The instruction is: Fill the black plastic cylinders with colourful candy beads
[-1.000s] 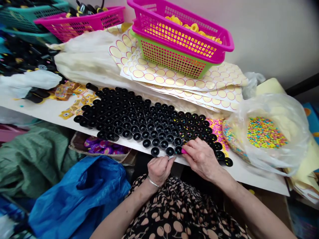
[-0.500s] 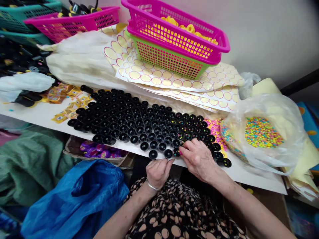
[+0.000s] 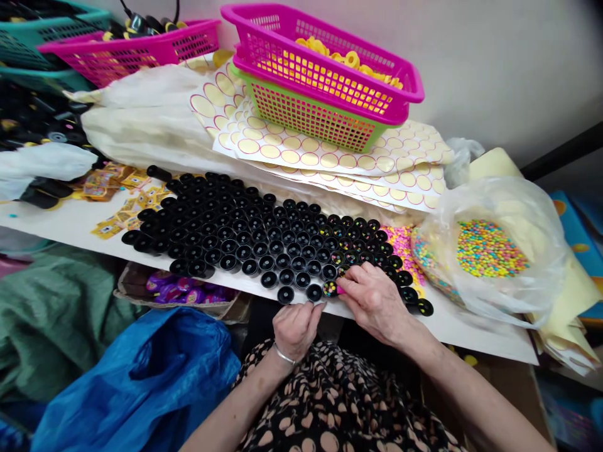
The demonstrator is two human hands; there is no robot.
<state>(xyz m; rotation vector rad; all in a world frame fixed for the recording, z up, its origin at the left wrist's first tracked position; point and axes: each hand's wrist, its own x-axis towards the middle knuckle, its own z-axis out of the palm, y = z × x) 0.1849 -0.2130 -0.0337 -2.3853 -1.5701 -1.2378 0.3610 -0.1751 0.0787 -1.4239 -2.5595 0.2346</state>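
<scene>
Many small black cups [image 3: 245,232] stand packed together on a white board [image 3: 471,329]; those at the right end hold coloured beads. My right hand [image 3: 374,300] is closed in a pinch on a small pink thing at the front row, right beside a cup [image 3: 331,288] with beads in it. My left hand [image 3: 296,328] rests at the board's front edge with its fingers curled, fingertips touching the board just below the front cups. A clear bag of coloured beads [image 3: 490,248] lies open at the right.
Stacked pink and green baskets [image 3: 325,94] sit on sheets of round stickers [image 3: 358,163] at the back. Another pink basket [image 3: 127,53] stands at the back left. A blue plastic bag [image 3: 136,383] and green cloth [image 3: 56,307] lie below the board.
The front cup beside my right hand's fingertips has gone from empty to filled with coloured beads. Both hands stay nearly in place.
</scene>
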